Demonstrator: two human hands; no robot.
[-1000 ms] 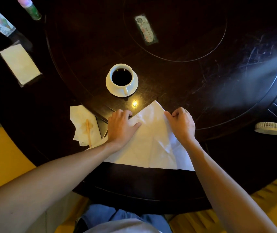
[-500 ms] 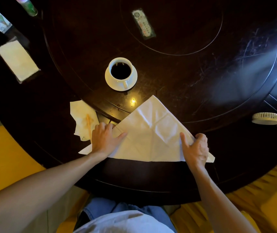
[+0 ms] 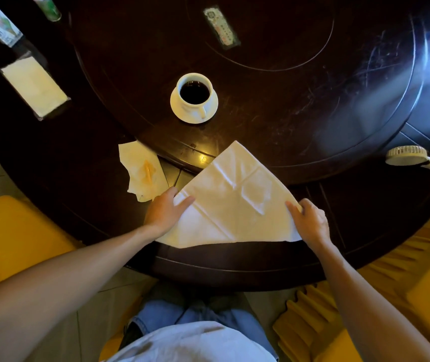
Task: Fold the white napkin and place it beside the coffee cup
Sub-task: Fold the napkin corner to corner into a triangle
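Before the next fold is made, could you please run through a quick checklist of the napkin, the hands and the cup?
1. White napkin lies as a triangle, apex toward the cup: ok.
2. Left hand grips the left corner: ok.
3. Right hand grips the right corner: ok.
4. Coffee cup stands apart from the napkin: ok.
5. Free table right of the cup for placing: ok.
6. Layers aligned along the near edge: cannot tell.

Place: restaurant dining room.
Signs: round dark bench (image 3: pixel 313 262) with turntable (image 3: pixel 287 105); yellow-covered chairs (image 3: pixel 12 244); napkin pack (image 3: pixel 34 86).
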